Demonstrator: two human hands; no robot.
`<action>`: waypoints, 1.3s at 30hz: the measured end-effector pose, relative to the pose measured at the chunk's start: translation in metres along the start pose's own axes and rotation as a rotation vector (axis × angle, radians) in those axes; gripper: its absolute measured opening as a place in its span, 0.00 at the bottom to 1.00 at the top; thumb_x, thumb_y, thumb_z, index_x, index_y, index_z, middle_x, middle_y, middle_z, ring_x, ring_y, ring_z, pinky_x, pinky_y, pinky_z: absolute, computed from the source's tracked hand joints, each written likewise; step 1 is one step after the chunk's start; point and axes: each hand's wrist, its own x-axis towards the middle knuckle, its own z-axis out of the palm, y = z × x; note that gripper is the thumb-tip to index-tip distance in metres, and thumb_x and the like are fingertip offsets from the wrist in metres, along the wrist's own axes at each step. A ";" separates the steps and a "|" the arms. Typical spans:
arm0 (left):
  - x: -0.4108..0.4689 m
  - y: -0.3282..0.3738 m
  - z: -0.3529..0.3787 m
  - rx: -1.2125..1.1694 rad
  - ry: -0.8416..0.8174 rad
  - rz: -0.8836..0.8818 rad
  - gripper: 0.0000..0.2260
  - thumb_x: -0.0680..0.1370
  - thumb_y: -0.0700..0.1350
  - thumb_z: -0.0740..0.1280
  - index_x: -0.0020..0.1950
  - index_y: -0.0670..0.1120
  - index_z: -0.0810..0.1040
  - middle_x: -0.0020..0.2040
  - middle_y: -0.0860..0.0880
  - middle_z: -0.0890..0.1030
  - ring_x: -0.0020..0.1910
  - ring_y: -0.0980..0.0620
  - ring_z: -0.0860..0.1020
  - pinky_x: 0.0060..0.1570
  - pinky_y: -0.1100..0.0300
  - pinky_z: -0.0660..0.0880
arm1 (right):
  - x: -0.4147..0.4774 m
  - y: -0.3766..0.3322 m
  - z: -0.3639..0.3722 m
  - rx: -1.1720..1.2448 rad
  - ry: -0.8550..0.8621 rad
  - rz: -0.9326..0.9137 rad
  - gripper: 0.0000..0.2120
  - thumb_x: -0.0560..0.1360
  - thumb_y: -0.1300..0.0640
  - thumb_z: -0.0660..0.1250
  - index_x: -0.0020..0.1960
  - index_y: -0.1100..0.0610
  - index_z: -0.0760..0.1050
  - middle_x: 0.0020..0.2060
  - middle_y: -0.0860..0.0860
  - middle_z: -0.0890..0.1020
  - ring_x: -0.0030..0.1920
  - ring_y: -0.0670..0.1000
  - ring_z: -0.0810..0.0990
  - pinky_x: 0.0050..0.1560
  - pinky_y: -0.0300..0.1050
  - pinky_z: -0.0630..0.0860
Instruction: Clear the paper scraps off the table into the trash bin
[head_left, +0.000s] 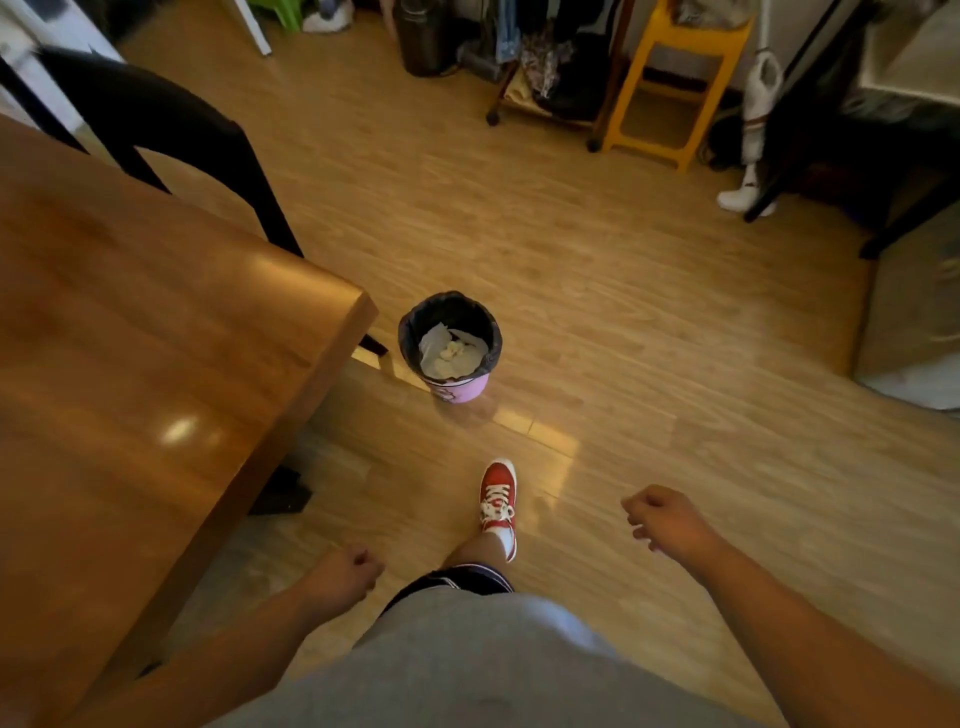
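table (130, 364): 1 | trash bin (467, 387): 1 | chair (171, 130): 1 | yellow stool (675, 78): 1 | red shoe (498, 493): 1

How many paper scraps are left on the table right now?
0. The visible part of the wooden table shows no scraps; its left portion is out of frame, so some may be hidden. White paper lies in the trash bin on the floor.

Grey shirt (467, 665), dark shorts (452, 577), bare forearms, red lace-up sneaker (498, 493) with white laces, white sock (506, 538)
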 end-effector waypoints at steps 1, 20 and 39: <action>0.011 0.010 -0.009 0.019 -0.004 -0.001 0.12 0.80 0.48 0.62 0.52 0.39 0.77 0.43 0.43 0.80 0.38 0.50 0.76 0.36 0.60 0.71 | 0.013 -0.015 -0.008 -0.008 0.000 -0.005 0.12 0.77 0.55 0.66 0.46 0.64 0.78 0.42 0.58 0.82 0.38 0.54 0.80 0.36 0.43 0.72; 0.140 0.420 -0.108 0.075 -0.042 0.308 0.09 0.78 0.54 0.62 0.41 0.53 0.76 0.45 0.48 0.83 0.45 0.49 0.81 0.49 0.48 0.80 | 0.148 -0.072 -0.186 -0.029 0.082 0.286 0.11 0.77 0.55 0.67 0.43 0.63 0.78 0.39 0.63 0.82 0.33 0.57 0.77 0.33 0.45 0.68; 0.191 0.492 -0.189 -0.189 0.082 -0.087 0.11 0.80 0.49 0.62 0.47 0.42 0.78 0.42 0.45 0.79 0.38 0.52 0.76 0.36 0.62 0.71 | 0.410 -0.425 -0.303 -0.416 -0.207 -0.131 0.15 0.77 0.51 0.67 0.46 0.64 0.78 0.42 0.60 0.81 0.43 0.59 0.80 0.43 0.47 0.71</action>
